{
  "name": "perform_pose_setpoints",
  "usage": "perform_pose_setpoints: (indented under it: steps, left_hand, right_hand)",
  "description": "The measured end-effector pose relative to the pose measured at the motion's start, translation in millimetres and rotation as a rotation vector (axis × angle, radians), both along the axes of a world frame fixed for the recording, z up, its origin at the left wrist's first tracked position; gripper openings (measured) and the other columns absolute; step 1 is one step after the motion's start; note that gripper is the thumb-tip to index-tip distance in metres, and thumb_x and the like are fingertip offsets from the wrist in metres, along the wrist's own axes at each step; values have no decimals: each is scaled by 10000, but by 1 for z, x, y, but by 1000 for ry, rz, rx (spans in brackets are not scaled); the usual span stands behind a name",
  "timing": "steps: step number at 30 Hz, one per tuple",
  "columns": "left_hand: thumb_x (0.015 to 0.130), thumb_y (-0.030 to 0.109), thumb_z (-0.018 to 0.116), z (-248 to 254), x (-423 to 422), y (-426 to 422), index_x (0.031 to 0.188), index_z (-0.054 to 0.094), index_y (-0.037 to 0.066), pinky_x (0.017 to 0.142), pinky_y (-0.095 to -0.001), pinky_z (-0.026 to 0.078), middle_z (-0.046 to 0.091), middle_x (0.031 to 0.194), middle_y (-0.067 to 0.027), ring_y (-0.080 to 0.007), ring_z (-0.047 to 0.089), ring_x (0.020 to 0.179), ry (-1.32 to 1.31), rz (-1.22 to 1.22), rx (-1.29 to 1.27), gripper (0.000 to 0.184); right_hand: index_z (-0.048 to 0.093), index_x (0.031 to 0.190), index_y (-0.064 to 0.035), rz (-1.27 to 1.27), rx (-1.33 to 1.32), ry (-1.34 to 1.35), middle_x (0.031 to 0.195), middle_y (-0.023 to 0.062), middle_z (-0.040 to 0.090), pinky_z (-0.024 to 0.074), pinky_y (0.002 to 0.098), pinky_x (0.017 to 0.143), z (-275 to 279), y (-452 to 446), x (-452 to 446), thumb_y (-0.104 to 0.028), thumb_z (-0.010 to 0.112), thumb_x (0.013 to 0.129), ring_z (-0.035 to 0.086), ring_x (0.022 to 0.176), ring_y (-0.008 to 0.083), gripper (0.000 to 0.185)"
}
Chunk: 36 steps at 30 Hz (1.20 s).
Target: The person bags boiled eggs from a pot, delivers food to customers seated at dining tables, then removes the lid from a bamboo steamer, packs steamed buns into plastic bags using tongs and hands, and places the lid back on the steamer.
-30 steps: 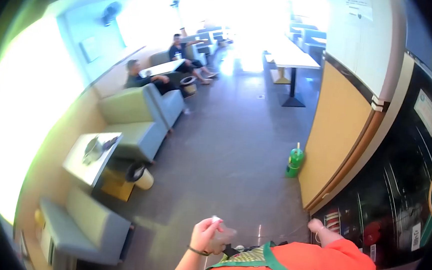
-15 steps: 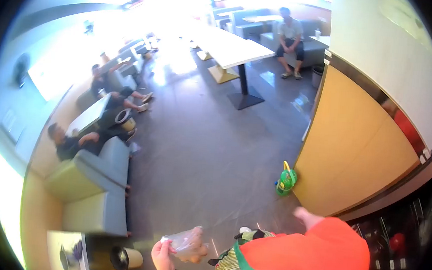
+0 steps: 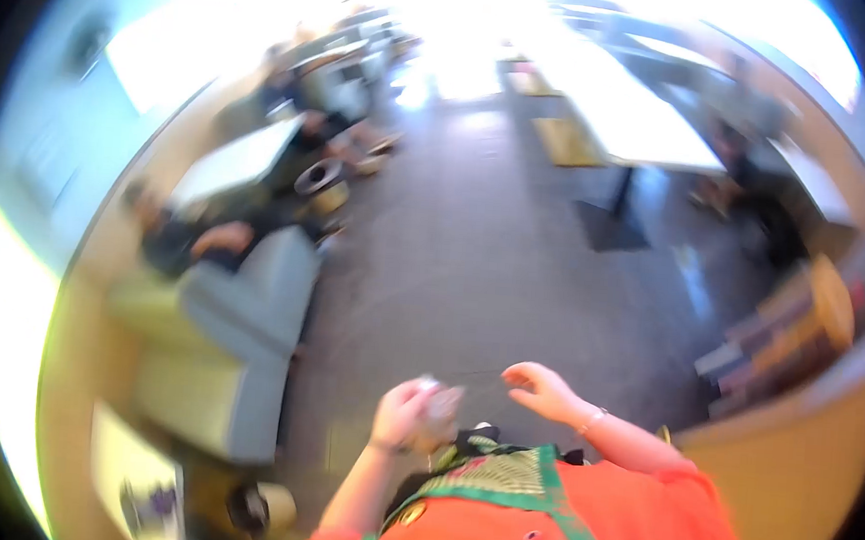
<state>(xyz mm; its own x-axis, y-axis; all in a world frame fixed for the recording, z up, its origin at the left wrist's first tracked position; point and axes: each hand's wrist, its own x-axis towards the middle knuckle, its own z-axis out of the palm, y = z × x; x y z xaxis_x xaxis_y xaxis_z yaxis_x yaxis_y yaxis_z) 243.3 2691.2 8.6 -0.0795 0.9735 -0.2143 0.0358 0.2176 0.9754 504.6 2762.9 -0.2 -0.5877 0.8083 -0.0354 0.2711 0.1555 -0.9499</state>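
Observation:
My left hand (image 3: 403, 411) is closed on the top of a clear plastic bag (image 3: 437, 418), which hangs in front of my body with something brownish inside, blurred. To its right, my right hand (image 3: 541, 391) is raised with fingers apart and slightly curled, holding nothing. A bracelet circles the right wrist. Below both hands is my orange top with a green-edged checked apron (image 3: 488, 480).
Blurred seated people (image 3: 189, 238) line the left booths (image 3: 244, 387), near a bin (image 3: 323, 184). A long white table (image 3: 629, 108) stands ahead right. Another seated person (image 3: 749, 112) is beyond it. A wooden partition (image 3: 789, 486) and a rack (image 3: 784, 330) are at the right.
The view has advanced past the partition, and the green container is out of sight. My right hand has come forward toward the bag. My left hand still holds the bag.

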Motion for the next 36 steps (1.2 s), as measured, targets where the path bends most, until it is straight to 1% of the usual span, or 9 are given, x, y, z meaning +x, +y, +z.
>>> perform_pose_setpoints:
  steps: [5, 8, 13, 18, 22, 28, 31, 33, 36]
  left_hand:
    - [857, 217, 504, 41, -16, 117, 929, 610, 30, 524, -213, 385, 521, 664, 22, -51, 455, 562, 51, -203, 85, 227]
    - [865, 248, 505, 50, -36, 177, 897, 598, 37, 523, -210, 382, 505, 642, 20, -45, 441, 559, -89, -179, 85, 233]
    - [865, 228, 507, 38, -107, 280, 894, 584, 24, 532, -203, 382, 505, 650, 25, -46, 439, 563, 84, -128, 70, 220]
    - [858, 193, 515, 30, -172, 371, 906, 575, 9, 553, -201, 389, 520, 666, 17, -50, 458, 592, -81, 53, 23, 200]
    - [822, 108, 542, 48, -233, 430, 897, 560, 13, 617, -201, 401, 541, 717, 3, -66, 491, 647, -190, 402, 176, 122]
    - [815, 70, 530, 59, -350, 519, 857, 536, 14, 691, -243, 424, 578, 762, -54, -117, 528, 706, -542, 573, 336, 70]
    - [817, 77, 530, 58, -403, 548, 849, 523, 33, 710, -254, 432, 580, 787, -61, -128, 538, 717, -689, 615, 349, 55]
    - [816, 78, 534, 53, -432, 565, 848, 518, 35, 709, -251, 432, 578, 792, -59, -127, 538, 712, -748, 610, 367, 56]
    - [793, 60, 568, 60, -475, 587, 867, 504, 35, 693, -232, 432, 566, 787, -42, -111, 535, 709, -524, 551, 324, 102]
  right_hand:
    - [379, 1238, -84, 110, 553, 7, 1121, 108, 500, 380, 328, 887, 58, 106, -97, -53, 655, 654, 475, 1052, 225, 646]
    - [380, 1238, -84, 257, 347, 50, 1092, 106, 520, 388, 319, 876, 59, 171, -144, -49, 646, 665, 503, 1013, 219, 633]
    - [563, 928, -15, 441, 144, -69, 784, 107, 593, 446, 305, 664, 54, 305, -216, -170, 605, 747, 572, 728, 207, 241]
    - [562, 917, -40, 630, 130, -171, 782, 114, 588, 439, 312, 641, 46, 428, -301, -193, 596, 756, 562, 711, 229, 225]
    - [543, 907, -59, 496, 723, 186, 831, 112, 571, 431, 375, 735, 59, 491, -386, -95, 566, 729, 535, 846, 298, 183]
    - [571, 846, -32, 436, 846, 291, 791, 117, 572, 448, 347, 658, 77, 576, -508, -76, 542, 750, 547, 740, 302, 110]
    - [566, 855, -10, 434, 591, 137, 757, 104, 578, 453, 308, 630, 91, 601, -559, -68, 541, 759, 564, 683, 253, 115]
    - [563, 863, 0, 482, 163, 180, 741, 83, 581, 453, 267, 619, 92, 617, -590, -52, 539, 765, 572, 655, 187, 114]
    - [574, 862, 9, 485, 106, 198, 763, 37, 585, 441, 217, 626, 96, 642, -639, -49, 538, 798, 536, 685, 81, 93]
